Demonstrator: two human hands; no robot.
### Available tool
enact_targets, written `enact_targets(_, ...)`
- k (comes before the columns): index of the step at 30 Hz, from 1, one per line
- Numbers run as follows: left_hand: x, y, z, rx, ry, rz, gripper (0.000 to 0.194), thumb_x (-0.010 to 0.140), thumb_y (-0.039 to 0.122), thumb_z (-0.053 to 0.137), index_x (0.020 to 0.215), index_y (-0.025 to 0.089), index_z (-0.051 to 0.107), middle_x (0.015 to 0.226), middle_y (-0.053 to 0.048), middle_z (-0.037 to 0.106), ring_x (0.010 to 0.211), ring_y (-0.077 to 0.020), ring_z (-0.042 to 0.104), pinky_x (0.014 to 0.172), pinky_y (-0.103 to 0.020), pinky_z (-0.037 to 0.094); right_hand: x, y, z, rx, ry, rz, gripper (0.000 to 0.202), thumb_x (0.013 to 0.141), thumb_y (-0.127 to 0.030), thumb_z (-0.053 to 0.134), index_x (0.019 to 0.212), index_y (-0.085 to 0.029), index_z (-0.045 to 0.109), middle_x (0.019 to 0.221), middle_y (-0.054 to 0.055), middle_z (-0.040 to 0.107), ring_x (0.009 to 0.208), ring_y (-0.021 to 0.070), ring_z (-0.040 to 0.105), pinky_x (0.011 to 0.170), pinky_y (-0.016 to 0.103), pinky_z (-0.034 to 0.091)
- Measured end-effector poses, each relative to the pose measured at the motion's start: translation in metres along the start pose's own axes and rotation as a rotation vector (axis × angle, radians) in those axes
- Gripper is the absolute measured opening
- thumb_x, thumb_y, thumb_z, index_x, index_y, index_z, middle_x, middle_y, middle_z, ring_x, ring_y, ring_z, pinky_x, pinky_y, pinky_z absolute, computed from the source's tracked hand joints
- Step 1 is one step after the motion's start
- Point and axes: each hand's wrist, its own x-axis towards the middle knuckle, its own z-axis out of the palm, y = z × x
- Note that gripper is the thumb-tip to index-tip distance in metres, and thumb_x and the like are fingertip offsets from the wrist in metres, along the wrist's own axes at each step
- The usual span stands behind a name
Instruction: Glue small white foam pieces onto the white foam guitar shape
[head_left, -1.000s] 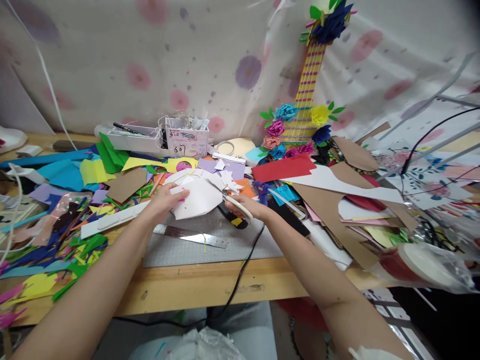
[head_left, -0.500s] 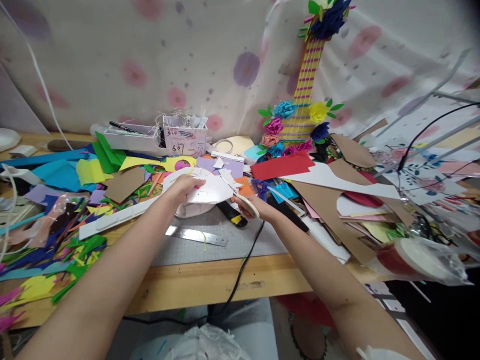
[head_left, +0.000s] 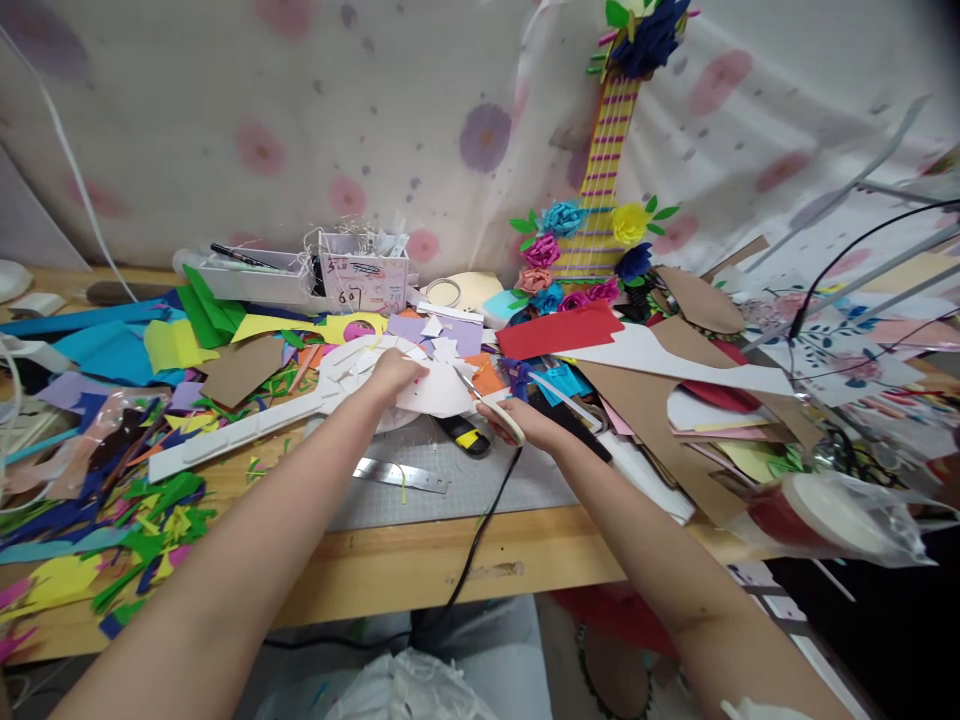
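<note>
My left hand [head_left: 399,378] pinches a sheet of white paper [head_left: 441,393] with a jagged, notched upper edge. My right hand [head_left: 525,422] is closed around scissors [head_left: 504,420] with pale handles, whose blades [head_left: 465,380] reach the paper's right edge. Whether the blades are parted is too small to tell. Beneath the paper lies a white guitar-shaped cutout [head_left: 240,432], its long neck pointing left. A black and yellow utility knife [head_left: 469,436] rests just below the scissors. Nearer me, a steel ruler [head_left: 405,475] lies on the grey cutting mat [head_left: 450,505].
Coloured paper scraps [head_left: 154,530] cover the table's left side. A white box [head_left: 364,280] stands at the back, near a yellow paper guitar [head_left: 611,160] with paper flowers. Cardboard pieces [head_left: 637,420] and a bagged tape roll [head_left: 832,515] occupy the right. A black cable [head_left: 480,550] crosses the front edge.
My left hand has shifted right with the white paper, and the paper has turned, uncovering more of the cutout beneath. My right hand with the scissors has moved slightly right.
</note>
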Motion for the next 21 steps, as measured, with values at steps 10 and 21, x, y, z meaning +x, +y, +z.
enact_targets(10,-0.007,-0.007,-0.042,-0.361,0.101,0.086,0.028,0.055,0.011,0.072,0.079,0.013,0.059,0.067,-0.002,0.064,0.057,-0.0151,0.061,0.051,-0.025,0.048,-0.004,-0.011,0.002,0.088,-0.104,-0.089,0.064,0.065,-0.083,0.047,0.068,-0.020,0.039,0.048,-0.008,0.039,0.042,0.0069,0.037,0.042,0.022,0.028)
enact_targets(21,-0.032,-0.031,-0.028,-0.710,0.199,0.022,0.022,0.067,0.005,0.066,0.086,0.015,0.059,0.077,-0.002,0.068,0.074,-0.0144,0.067,0.072,-0.027,0.056,0.005,-0.021,0.006,0.004,-0.160,-0.102,0.059,0.075,-0.077,0.045,0.080,-0.019,0.047,0.056,-0.004,0.047,0.050,0.0110,0.046,0.049,0.025,0.040)
